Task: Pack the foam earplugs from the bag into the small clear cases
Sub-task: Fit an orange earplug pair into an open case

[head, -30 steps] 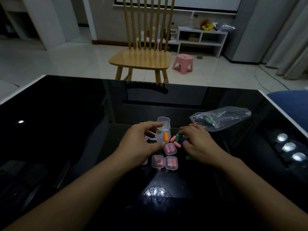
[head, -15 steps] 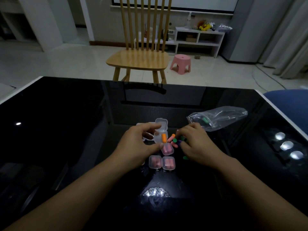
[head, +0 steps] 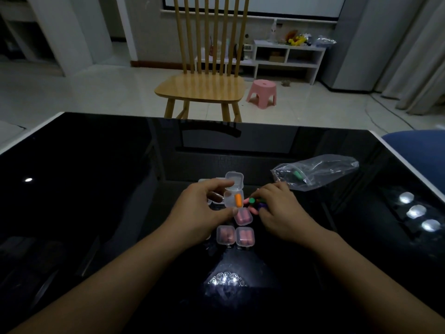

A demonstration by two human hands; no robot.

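My left hand (head: 201, 212) holds a small clear case (head: 233, 194) with its lid up and one orange earplug (head: 238, 200) inside. My right hand (head: 281, 209) rests over a heap of loose earplugs (head: 251, 209), fingertips pinched around a green earplug (head: 252, 201) just right of the case. Three shut cases with pink earplugs lie below: one (head: 243, 216), and two side by side (head: 225, 235) (head: 245, 236). A clear plastic bag (head: 317, 171) lies to the right with a green earplug in it.
All of this is on a glossy black table (head: 96, 189) with white edges. More clear cases peek out behind my left hand. A wooden chair (head: 202, 88) stands past the far edge, a pink stool (head: 262, 92) beside it. Blue upholstery (head: 416, 143) sits at right.
My right hand has shifted from a pink earplug in the heap to a green one, now near the open case. My left hand keeps holding the case.
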